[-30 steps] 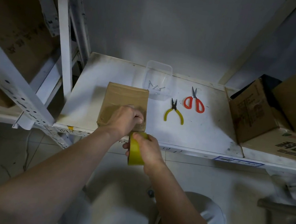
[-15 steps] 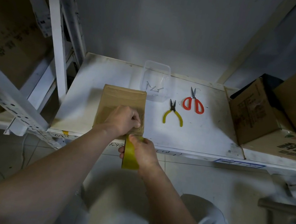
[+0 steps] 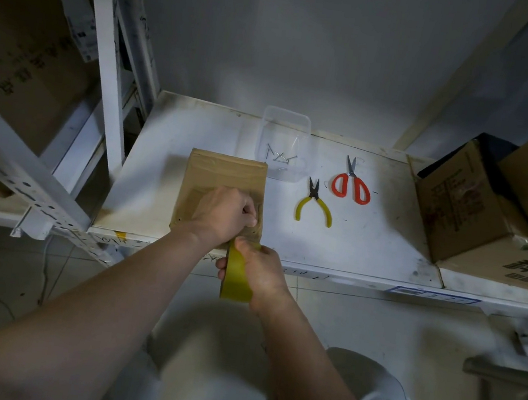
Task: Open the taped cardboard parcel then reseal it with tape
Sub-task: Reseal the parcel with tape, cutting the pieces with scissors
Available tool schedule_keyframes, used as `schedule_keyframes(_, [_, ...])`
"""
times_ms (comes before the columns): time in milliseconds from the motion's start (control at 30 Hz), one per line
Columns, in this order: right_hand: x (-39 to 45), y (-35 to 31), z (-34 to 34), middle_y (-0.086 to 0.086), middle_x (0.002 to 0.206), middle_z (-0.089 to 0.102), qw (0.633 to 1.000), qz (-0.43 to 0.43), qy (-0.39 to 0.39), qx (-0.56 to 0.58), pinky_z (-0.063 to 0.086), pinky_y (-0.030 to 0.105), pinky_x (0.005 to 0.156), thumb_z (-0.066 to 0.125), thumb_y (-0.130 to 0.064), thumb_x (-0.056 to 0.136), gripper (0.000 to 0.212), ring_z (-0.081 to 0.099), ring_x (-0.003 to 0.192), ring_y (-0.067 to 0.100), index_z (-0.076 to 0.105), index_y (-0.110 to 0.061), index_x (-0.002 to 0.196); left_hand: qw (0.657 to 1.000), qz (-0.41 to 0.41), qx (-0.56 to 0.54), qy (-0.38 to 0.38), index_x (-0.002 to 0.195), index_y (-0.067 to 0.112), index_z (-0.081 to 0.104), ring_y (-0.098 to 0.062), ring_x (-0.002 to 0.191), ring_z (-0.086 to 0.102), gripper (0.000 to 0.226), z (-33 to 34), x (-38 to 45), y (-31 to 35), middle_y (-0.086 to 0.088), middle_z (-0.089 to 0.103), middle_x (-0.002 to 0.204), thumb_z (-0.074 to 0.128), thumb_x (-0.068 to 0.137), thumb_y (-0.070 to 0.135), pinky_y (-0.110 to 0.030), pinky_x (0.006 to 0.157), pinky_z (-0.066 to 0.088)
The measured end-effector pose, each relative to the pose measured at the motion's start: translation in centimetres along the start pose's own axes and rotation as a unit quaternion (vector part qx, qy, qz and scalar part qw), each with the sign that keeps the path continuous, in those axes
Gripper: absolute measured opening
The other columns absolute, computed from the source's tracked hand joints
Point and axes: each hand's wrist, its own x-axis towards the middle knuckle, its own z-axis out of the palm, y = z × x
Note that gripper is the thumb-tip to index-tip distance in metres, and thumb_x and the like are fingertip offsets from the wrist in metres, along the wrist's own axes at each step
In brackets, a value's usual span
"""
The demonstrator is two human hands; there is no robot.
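Resting under left hand (image 3: 225, 213) fingers, parcel (image 3: 222, 177); right hand (image 3: 260, 271) grips tape roll (image 3: 236, 275).

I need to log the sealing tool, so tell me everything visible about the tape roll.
The tape roll is yellowish-olive, glossy like plastic packing tape, seen nearly edge-on and upright. It hangs just off the shelf's front edge, below the parcel's near end. The right hand grips it, covering its right side; its core is hidden.

Storeroom: metal shelving (image 3: 103, 84), stacked cartons (image 3: 456, 205).
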Motion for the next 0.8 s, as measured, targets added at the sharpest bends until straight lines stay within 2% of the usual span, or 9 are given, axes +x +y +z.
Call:
schedule_keyframes(100, [0.2,0.2,0.0,0.016,0.065,0.064,1.0,-0.002,0.001,0.003,0.047,0.02,0.045,0.053,-0.021,0.094,0.016,0.057,0.046,0.021,0.055,-0.009,0.083,1.0,0.018,-0.002,0.02,0.088,0.017,0.07,-0.017,0.082,0.065,0.013,0.2,-0.3,-0.3,0.0,0.072,0.089,0.074,0.077,0.02,-0.033,0.076,0.054])
schedule_keyframes(200, [0.3,0.3,0.0,0.016,0.065,0.063,1.0,-0.002,0.004,0.011,0.047,0.021,0.045,0.053,-0.02,0.094,0.016,0.056,0.046,0.022,0.054,-0.009,0.082,0.999,0.027,-0.004,0.044,0.087,0.017,0.053,-0.019,0.076,0.055,0.029,0.2,-0.1,-0.6,0.002,0.056,0.09,0.078,0.072,0.022,-0.031,0.067,0.048])
schedule_keyframes(333, [0.4,0.6,-0.2,0.017,0.068,0.065,1.0,-0.003,-0.001,0.002,0.05,0.025,0.051,0.053,-0.021,0.093,0.014,0.058,0.05,0.024,0.055,-0.007,0.091,0.998,0.025,-0.044,0.041,0.08,0.011,0.064,-0.014,0.076,0.051,0.015,0.5,0.0,-1.4,0.004,0.044,0.086,0.077,0.074,0.017,-0.028,0.071,0.045])
schedule_keyframes(433, [0.4,0.7,-0.2,0.015,0.07,0.066,1.0,0.0,0.003,-0.01,0.051,0.028,0.056,0.054,-0.024,0.093,0.018,0.059,0.053,0.024,0.055,-0.008,0.1,0.995,0.012,-0.075,0.062,0.087,0.009,0.07,-0.014,0.082,0.053,0.006,0.4,0.1,-1.9,0.003,0.05,0.09,0.069,0.081,0.009,-0.026,0.081,0.047])
schedule_keyframes(533, [0.4,1.0,-0.2,0.016,0.068,0.065,1.0,-0.001,0.001,0.005,0.052,0.028,0.054,0.055,-0.022,0.093,0.014,0.058,0.052,0.024,0.055,-0.008,0.097,0.988,0.017,-0.088,0.124,0.099,0.008,0.071,-0.015,0.087,0.057,0.018,0.0,-0.7,-2.0,-0.004,0.059,0.103,0.058,0.088,0.001,-0.016,0.078,0.04])
schedule_keyframes(600, [0.5,1.2,-0.1,0.015,0.065,0.064,1.0,-0.009,0.008,0.013,0.053,0.029,0.054,0.056,-0.02,0.093,0.014,0.058,0.051,0.024,0.056,-0.006,0.097,0.983,0.057,-0.084,0.15,0.102,0.007,0.071,-0.017,0.089,0.062,0.03,-0.1,-2.2,-1.9,-0.006,0.065,0.105,0.05,0.088,-0.009,-0.013,0.078,0.042])
schedule_keyframes(667, [0.5,1.3,0.1,0.013,0.061,0.065,1.0,-0.016,0.017,0.006,0.053,0.03,0.055,0.055,-0.02,0.092,0.016,0.06,0.051,0.023,0.059,-0.005,0.094,0.988,0.106,-0.066,0.094,0.108,0.008,0.071,-0.018,0.103,0.062,0.045,0.3,-3.8,-1.9,-0.006,0.067,0.113,0.047,0.082,-0.019,-0.014,0.089,0.042])
schedule_keyframes(733, [0.3,1.1,0.0,0.012,0.059,0.064,0.999,-0.016,0.04,0.007,0.051,0.028,0.054,0.051,-0.022,0.091,0.02,0.06,0.052,0.022,0.061,-0.007,0.082,0.988,0.15,-0.036,0.026,0.118,0.009,0.067,-0.02,0.118,0.056,0.055,0.8,-4.5,-2.2,-0.007,0.064,0.124,0.048,0.075,-0.022,-0.014,0.1,0.034])
schedule_keyframes(800, [0.4,1.1,-0.3,0.01,0.074,0.063,0.997,-0.025,0.079,0.003,0.046,0.026,0.06,0.046,-0.024,0.094,0.022,0.059,0.065,0.021,0.058,-0.015,0.077,0.983,0.185,-0.002,-0.011,0.13,0.01,0.057,-0.02,0.131,0.046,0.063,1.0,-4.6,-2.9,-0.007,0.055,0.136,0.047,0.074,-0.02,-0.017,0.109,0.024])
